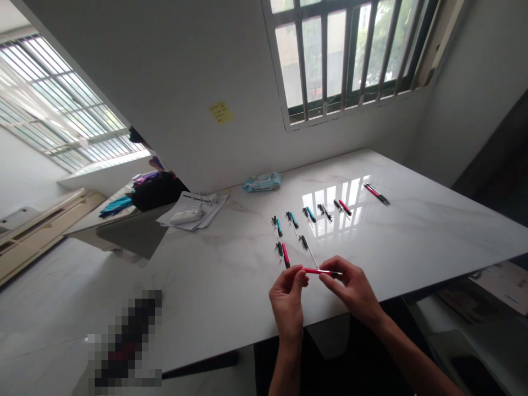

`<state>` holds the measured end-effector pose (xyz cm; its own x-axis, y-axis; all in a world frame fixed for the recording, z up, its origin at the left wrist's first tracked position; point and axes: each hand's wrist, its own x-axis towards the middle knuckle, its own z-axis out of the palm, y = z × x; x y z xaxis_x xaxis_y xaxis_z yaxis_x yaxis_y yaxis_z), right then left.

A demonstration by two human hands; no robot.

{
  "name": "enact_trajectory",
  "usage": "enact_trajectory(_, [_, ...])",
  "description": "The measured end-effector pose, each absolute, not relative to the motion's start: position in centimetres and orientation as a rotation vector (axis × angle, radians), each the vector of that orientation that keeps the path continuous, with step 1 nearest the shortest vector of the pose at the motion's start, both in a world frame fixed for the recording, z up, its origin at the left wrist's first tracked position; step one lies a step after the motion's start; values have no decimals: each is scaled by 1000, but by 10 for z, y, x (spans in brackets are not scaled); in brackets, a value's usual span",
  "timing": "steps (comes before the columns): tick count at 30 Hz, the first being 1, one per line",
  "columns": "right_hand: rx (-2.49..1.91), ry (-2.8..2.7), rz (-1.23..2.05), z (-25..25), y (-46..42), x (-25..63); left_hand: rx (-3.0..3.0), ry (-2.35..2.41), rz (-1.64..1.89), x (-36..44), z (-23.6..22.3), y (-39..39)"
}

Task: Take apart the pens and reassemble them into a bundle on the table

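My left hand (287, 300) and my right hand (353, 289) pinch the two ends of a red pen (319, 271) just above the near edge of the white marble table (231, 286). Right behind my hands lie a red pen part (285, 255) beside a black cap (279, 248), and a black-tipped thin refill (307, 247). Farther back a row of pen pieces stretches across: teal ones (279, 225) (293, 219) (310, 213), a black one (324, 211) and a red one (345, 207). One assembled red and black pen (377, 193) lies apart at the right.
A pack of wet wipes (261, 182) lies near the wall. Papers with a white object (192, 212) sit at the table's left end, next to a black bag (159, 190). A barred window (346, 52) and a yellow sticky note (220, 112) are on the wall.
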<state>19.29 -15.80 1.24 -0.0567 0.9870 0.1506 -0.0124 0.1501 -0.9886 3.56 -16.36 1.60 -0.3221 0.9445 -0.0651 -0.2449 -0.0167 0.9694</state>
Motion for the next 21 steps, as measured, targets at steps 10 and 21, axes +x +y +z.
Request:
enact_trajectory(10, [-1043, -1132, 1184, 27, -146, 197, 287, 1027, 1340, 54, 19, -173])
enact_trajectory(21, [-1174, -1370, 722, 26, -126, 202, 415, 1022, 1309, 47, 20, -171])
